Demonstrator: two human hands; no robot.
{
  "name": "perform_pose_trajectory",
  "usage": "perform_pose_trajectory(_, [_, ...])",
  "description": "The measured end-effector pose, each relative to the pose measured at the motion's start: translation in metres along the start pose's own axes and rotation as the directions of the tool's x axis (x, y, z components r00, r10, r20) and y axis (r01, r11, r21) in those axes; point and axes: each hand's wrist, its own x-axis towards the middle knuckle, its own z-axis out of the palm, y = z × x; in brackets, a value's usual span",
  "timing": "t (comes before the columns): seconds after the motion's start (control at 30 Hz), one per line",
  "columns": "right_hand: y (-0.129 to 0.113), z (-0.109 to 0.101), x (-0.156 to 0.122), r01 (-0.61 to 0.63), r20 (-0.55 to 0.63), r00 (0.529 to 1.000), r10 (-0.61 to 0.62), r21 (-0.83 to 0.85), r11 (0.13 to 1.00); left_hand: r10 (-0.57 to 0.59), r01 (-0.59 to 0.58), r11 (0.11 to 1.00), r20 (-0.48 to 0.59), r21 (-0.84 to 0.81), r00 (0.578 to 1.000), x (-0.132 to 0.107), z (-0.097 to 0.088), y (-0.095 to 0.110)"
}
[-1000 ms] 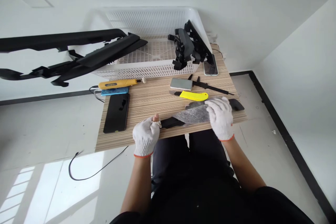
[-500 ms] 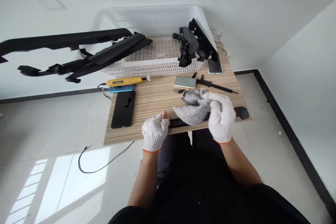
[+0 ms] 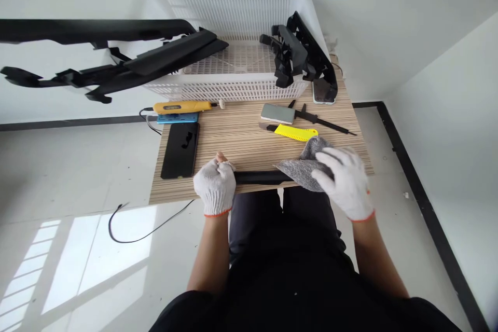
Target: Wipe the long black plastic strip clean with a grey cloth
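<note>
Near the table's front edge lies a long black plastic strip (image 3: 259,177). My left hand (image 3: 215,187), in a white knitted glove with the thumb tip bare, is closed round its left end. A grey cloth (image 3: 305,170) drapes over the strip's right part. Also gloved, my right hand (image 3: 344,180) grips this cloth between thumb and fingers and presses it along the strip. The strip's right end is hidden under cloth and hand. Just beyond the cloth rests a yellow utility knife (image 3: 296,133).
A white plastic basket (image 3: 233,79) at the back holds black plastic parts (image 3: 171,59) jutting left and more at right. On the table are a sharpening stone (image 3: 277,113), black caliper (image 3: 324,123), yellow rotary tool (image 3: 182,107), blue case (image 3: 178,118), black phone (image 3: 180,150) and another phone (image 3: 322,91).
My right hand has slid right along the strip with the cloth, uncovering the yellow knife and more of the strip's middle. My left hand keeps its hold; the view has shifted slightly.
</note>
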Motion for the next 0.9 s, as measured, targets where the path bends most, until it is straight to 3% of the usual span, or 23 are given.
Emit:
perform_pose_trajectory(0.1, [-0.026,0.026,0.006,0.01,0.082,0.997,-0.01,0.0,1.0,0.021,-0.022,1.0,0.029,0.023,0.999,0.003,-0.001,0.005])
perform_pose_trajectory(0.17, [-0.044,0.043,0.013,0.036,0.095,0.995,-0.037,0.014,0.999,0.114,-0.118,0.992,0.101,0.035,0.988,0.004,0.0,0.006])
perform_pose_trajectory(0.27, [-0.068,0.064,0.024,0.129,0.077,0.988,-0.134,0.062,0.99,0.312,-0.337,0.938,0.226,0.081,0.923,0.005,0.002,0.004])
perform_pose_trajectory(0.37, [-0.077,0.072,0.03,0.205,0.095,0.972,-0.213,0.086,0.975,0.359,-0.405,0.904,0.271,0.138,0.893,0.005,0.004,0.001])
perform_pose_trajectory(0.43, [-0.068,0.069,0.027,0.254,0.113,0.958,-0.265,0.099,0.962,0.323,-0.376,0.91,0.268,0.175,0.907,0.005,0.004,0.0])
perform_pose_trajectory(0.53, [-0.032,0.057,0.013,0.28,0.097,0.953,-0.285,0.061,0.958,0.271,-0.33,0.92,0.263,0.214,0.926,0.005,0.006,0.0])
perform_pose_trajectory(0.7, [0.032,0.043,-0.01,0.163,-0.03,0.986,-0.166,-0.077,0.984,0.263,-0.305,0.944,0.275,0.123,0.925,0.006,0.0,0.009])
perform_pose_trajectory(0.77, [0.041,0.043,-0.013,0.143,-0.052,0.988,-0.148,-0.094,0.985,0.338,-0.347,0.938,0.222,0.0,0.914,0.0,-0.015,0.018])
perform_pose_trajectory(0.8, [0.041,0.043,-0.013,0.136,-0.062,0.988,-0.142,-0.095,0.986,0.412,-0.401,0.911,0.147,-0.097,0.899,-0.006,-0.027,0.022])
perform_pose_trajectory(0.87, [0.038,0.043,-0.012,0.14,-0.079,0.986,-0.146,-0.084,0.987,0.547,-0.52,0.798,0.006,-0.304,0.837,-0.022,-0.055,0.031])
perform_pose_trajectory(0.9, [0.035,0.043,-0.011,0.143,-0.08,0.986,-0.149,-0.074,0.987,0.554,-0.515,0.776,0.002,-0.364,0.833,-0.031,-0.069,0.034])
